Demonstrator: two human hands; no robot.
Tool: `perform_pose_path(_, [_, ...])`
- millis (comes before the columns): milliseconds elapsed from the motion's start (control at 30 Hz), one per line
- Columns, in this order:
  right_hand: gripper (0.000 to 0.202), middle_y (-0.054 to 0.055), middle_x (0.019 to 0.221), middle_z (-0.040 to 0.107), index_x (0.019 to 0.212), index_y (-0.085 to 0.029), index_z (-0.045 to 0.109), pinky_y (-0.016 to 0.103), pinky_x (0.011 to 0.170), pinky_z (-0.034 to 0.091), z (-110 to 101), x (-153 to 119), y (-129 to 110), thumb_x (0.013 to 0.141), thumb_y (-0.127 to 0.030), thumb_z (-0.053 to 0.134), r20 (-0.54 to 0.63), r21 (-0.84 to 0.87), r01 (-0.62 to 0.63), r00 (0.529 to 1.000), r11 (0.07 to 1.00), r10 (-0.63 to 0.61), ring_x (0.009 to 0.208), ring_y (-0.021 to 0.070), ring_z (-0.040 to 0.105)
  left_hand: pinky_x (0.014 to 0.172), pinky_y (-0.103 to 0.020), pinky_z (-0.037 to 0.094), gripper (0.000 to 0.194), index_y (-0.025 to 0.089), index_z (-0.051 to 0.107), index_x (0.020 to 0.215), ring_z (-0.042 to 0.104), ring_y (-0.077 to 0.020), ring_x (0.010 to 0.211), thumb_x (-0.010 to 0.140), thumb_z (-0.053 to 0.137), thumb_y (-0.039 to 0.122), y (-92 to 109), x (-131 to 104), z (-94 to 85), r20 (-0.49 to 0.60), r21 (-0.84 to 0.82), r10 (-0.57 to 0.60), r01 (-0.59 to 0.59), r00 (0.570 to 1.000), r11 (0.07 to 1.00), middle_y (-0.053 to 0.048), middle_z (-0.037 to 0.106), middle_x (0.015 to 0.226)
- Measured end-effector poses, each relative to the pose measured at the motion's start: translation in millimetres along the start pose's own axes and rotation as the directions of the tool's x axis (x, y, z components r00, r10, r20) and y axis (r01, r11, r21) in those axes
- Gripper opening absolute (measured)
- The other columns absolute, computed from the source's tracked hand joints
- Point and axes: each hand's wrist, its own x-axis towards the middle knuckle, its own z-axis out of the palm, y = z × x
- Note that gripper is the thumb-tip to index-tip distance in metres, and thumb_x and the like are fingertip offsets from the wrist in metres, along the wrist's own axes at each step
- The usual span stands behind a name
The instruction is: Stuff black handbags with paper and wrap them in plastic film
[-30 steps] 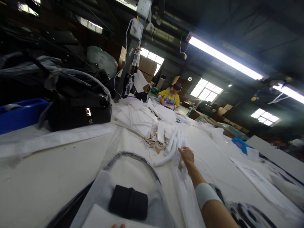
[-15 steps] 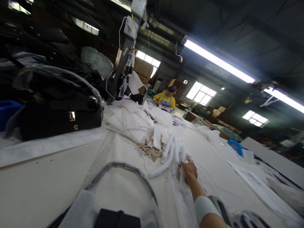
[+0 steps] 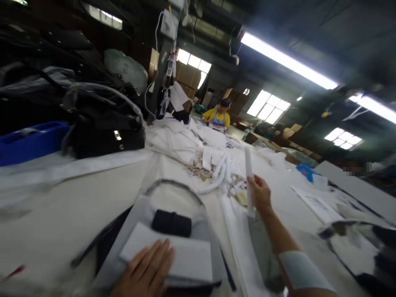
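My left hand (image 3: 147, 266) lies flat, fingers stretched out, on a white rectangular pad (image 3: 188, 253) in front of me. The pad rests over a black handbag, mostly hidden under pale grey wrapping (image 3: 136, 218); its black buckle piece (image 3: 171, 222) and arched, wrapped handle (image 3: 176, 183) show. Out to the right, my right hand (image 3: 261, 193) grips a long white foam strip (image 3: 249, 165), held upright above the table. Beside it lie several curved white foam tubes (image 3: 220, 173) and a scatter of brown tags (image 3: 198, 169).
A black handbag with a gold clasp (image 3: 108, 138) stands at the left, next to a blue bin (image 3: 34, 140). White sheets (image 3: 173, 138) are heaped in the middle. A second wrapped bag (image 3: 361, 251) lies at right. A person in yellow (image 3: 219, 115) sits across the table.
My right hand has lifted a white strip from the tube pile and drawn it back to the right. My left hand has come into view on the pad. The view has shifted.
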Motion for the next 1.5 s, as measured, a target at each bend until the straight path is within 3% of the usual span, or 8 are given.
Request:
perform_pose_path(233, [0.041,0.006,0.099,0.073,0.114,-0.024,0.068,0.030,0.074,0.060,-96.2,-153.1,-25.1,0.077,-0.041,0.074,0.478,0.058,0.317,0.824,0.947,-0.305,0.085,0.0210,0.071,0.095,-0.037,0.046,0.042,0.011,0.048,0.137,0.056,-0.0259,0.124,0.095,0.044,0.013,-12.5,39.8,-58.5,0.512,-0.132,0.250,-0.213,0.822,0.968,-0.014,0.055,0.141])
perform_pose_path(400, [0.035,0.006,0.111,0.070,0.119,-0.027,0.065,0.024,0.086,0.057,-126.0,-264.7,-7.9,0.087,-0.017,0.060,0.680,0.132,0.809,0.347,0.573,-0.646,0.101,0.0189,0.068,0.080,-0.035,0.049,0.033,0.015,0.053,0.127,0.066,-0.0241,0.103,0.094,0.048,0.017,-25.6,75.2,-68.2,0.607,-0.223,0.399,-0.335,0.687,0.916,-0.014,0.064,0.125])
perform_pose_path(467, [0.037,0.007,0.110,0.069,0.123,-0.024,0.061,0.024,0.086,0.057,-114.7,-294.2,3.1,0.090,-0.012,0.052,0.685,0.194,0.846,0.246,0.497,-0.686,0.100,0.0177,0.068,0.076,-0.035,0.050,0.029,0.017,0.056,0.120,0.069,-0.0237,0.091,0.092,0.051,0.020,-27.6,89.2,-70.1,0.656,-0.244,0.430,-0.366,0.620,0.898,-0.011,0.068,0.114])
perform_pose_path(600, [0.027,0.009,0.106,0.070,0.117,-0.021,0.060,0.031,0.084,0.056,-66.0,-324.9,17.4,0.096,-0.012,0.045,0.573,0.234,0.880,0.219,0.414,-0.790,0.097,0.0190,0.066,0.066,-0.032,0.050,0.023,0.020,0.062,0.107,0.069,-0.0242,0.079,0.085,0.057,0.020,-26.4,112.9,-73.2,0.729,-0.258,0.443,-0.390,0.522,0.884,-0.006,0.072,0.101])
perform_pose_path(867, [0.024,0.005,0.107,0.073,0.107,-0.022,0.068,0.036,0.086,0.040,16.9,-315.7,31.5,0.096,-0.012,0.049,0.334,-0.024,0.976,0.213,0.217,-0.918,0.097,0.0187,0.061,0.066,-0.031,0.051,0.021,0.019,0.063,0.103,0.070,-0.0231,0.079,0.085,0.053,0.013,-15.7,121.8,-80.7,0.750,-0.202,0.381,-0.361,0.541,0.910,-0.007,0.073,0.096])
perform_pose_path(967, [0.021,0.004,0.103,0.073,0.106,-0.023,0.069,0.037,0.084,0.037,25.7,-315.0,36.6,0.096,-0.015,0.052,0.319,-0.076,0.971,0.239,0.227,-0.917,0.093,0.0193,0.059,0.075,-0.034,0.053,0.028,0.014,0.058,0.114,0.069,-0.0251,0.092,0.087,0.053,0.016,-6.9,106.7,-82.2,0.743,-0.165,0.331,-0.321,0.581,0.933,-0.013,0.069,0.109])
perform_pose_path(1233, [0.020,0.003,0.100,0.072,0.106,-0.026,0.070,0.037,0.088,0.040,7.1,-322.7,34.7,0.093,-0.016,0.059,0.339,-0.042,0.954,0.293,0.297,-0.894,0.095,0.0196,0.061,0.110,-0.042,0.038,0.043,0.015,0.046,0.139,0.051,-0.0219,0.130,0.097,0.039,0.011,7.4,31.4,-57.5,0.481,0.024,0.099,-0.126,0.871,0.992,-0.013,0.054,0.142])
perform_pose_path(1500, [0.050,0.010,0.135,0.060,0.139,-0.021,0.050,0.055,0.114,0.029,-4.1,-282.9,10.7,0.090,-0.017,0.055,0.566,-0.120,0.955,0.291,0.272,-0.772,0.129,0.0302,0.050,0.110,-0.040,0.039,0.042,0.019,0.047,0.141,0.051,-0.0209,0.131,0.100,0.037,0.016,4.5,20.8,-51.7,0.418,0.031,0.110,-0.135,0.902,0.990,-0.010,0.052,0.144])
